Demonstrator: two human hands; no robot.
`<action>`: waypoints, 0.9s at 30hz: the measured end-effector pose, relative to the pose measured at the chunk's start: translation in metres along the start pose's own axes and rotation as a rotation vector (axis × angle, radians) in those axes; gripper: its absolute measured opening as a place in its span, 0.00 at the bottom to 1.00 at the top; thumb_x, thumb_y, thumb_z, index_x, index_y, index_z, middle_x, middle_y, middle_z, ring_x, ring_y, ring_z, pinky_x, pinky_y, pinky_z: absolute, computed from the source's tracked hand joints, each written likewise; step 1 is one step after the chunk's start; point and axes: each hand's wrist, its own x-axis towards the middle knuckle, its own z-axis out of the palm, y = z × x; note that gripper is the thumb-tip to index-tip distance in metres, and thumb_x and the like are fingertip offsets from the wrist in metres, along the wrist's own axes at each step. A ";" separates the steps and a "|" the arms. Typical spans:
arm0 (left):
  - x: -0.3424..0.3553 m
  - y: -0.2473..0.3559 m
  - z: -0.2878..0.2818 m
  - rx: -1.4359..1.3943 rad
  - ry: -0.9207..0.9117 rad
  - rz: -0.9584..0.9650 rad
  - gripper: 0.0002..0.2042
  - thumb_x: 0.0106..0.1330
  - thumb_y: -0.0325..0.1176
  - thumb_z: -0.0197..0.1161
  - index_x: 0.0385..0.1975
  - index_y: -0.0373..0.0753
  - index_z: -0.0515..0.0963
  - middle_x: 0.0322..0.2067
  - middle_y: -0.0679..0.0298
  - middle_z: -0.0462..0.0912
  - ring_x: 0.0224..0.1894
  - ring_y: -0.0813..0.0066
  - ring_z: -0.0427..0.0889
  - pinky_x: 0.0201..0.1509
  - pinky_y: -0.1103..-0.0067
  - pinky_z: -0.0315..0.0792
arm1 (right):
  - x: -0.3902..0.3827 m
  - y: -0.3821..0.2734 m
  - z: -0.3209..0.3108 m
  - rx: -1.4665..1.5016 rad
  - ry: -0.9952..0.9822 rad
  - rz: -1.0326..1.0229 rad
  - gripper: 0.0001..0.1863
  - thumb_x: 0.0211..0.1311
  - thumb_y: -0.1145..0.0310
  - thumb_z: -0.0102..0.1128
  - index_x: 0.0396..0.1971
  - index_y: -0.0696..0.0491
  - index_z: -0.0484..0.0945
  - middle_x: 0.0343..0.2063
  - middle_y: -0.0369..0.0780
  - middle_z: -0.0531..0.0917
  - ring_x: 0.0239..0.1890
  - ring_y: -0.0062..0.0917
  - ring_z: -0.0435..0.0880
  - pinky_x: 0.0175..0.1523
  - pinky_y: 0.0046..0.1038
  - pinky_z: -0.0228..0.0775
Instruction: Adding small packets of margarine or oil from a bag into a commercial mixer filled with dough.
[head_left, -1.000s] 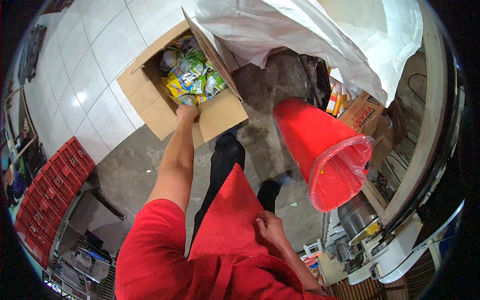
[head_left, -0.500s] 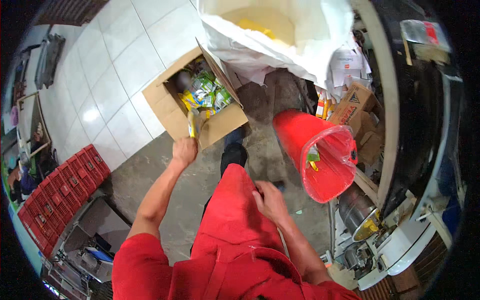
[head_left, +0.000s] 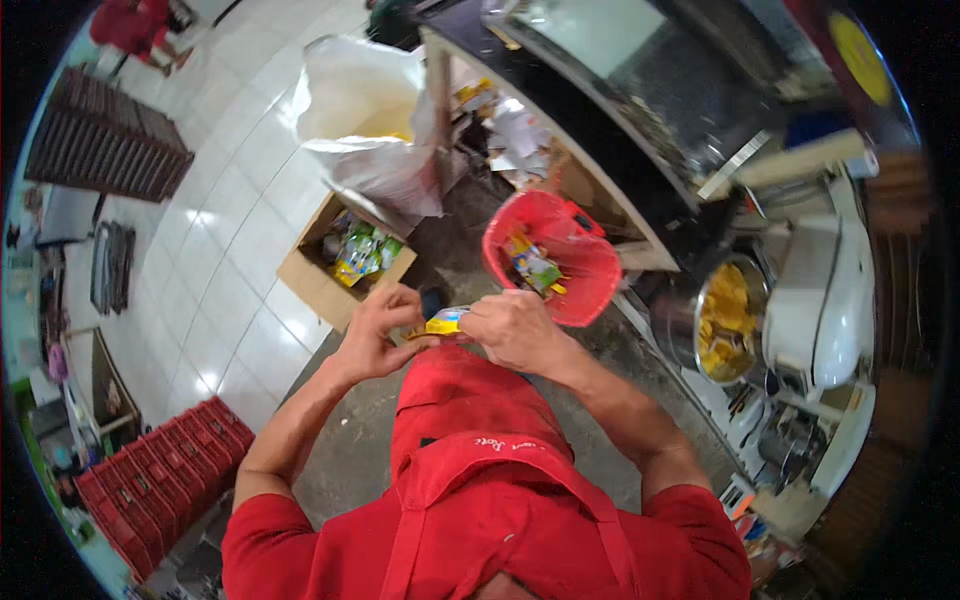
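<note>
Both hands are raised over my red apron [head_left: 470,400]. My left hand [head_left: 380,330] pinches one end of a small yellow and white packet [head_left: 443,322], and my right hand [head_left: 515,330] grips the other end. Beyond them is an open cardboard box [head_left: 300,287] holding several green and yellow packets [head_left: 360,250]. To its right is a red plastic bin [head_left: 590,290] with a clear liner and some packets inside.
A large white sack [head_left: 355,85] stands behind the box. A steel mixer bowl [head_left: 670,320] with yellow material is at the right, below a dark counter [head_left: 630,100]. Red crates [head_left: 160,480] and dark stacked trays [head_left: 105,135] are at the left. Another person [head_left: 135,30] is top left.
My left hand has lifted a packet from the box toward my body. My right hand has risen from the apron onto that packet. The view has shifted, showing more of the room.
</note>
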 end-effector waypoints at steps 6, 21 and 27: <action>0.053 0.132 0.089 -0.909 0.204 0.032 0.08 0.65 0.26 0.62 0.40 0.32 0.83 0.38 0.60 0.85 0.47 0.70 0.81 0.57 0.74 0.70 | -0.124 -0.039 -0.143 0.076 0.178 0.195 0.08 0.55 0.65 0.65 0.26 0.53 0.76 0.25 0.41 0.81 0.30 0.40 0.83 0.33 0.42 0.73; 0.118 0.232 0.127 -1.198 0.129 0.253 0.11 0.67 0.34 0.68 0.43 0.34 0.82 0.44 0.63 0.83 0.42 0.77 0.82 0.46 0.79 0.76 | -0.198 -0.070 -0.233 -0.127 0.377 0.263 0.08 0.54 0.64 0.66 0.27 0.52 0.80 0.23 0.42 0.81 0.30 0.39 0.84 0.34 0.39 0.75; 0.114 0.200 0.105 -0.999 0.137 0.091 0.10 0.71 0.31 0.62 0.44 0.30 0.81 0.36 0.68 0.82 0.39 0.83 0.79 0.44 0.84 0.72 | -0.183 -0.054 -0.234 -0.206 0.359 0.258 0.09 0.54 0.64 0.69 0.24 0.53 0.79 0.21 0.41 0.80 0.26 0.38 0.82 0.32 0.37 0.73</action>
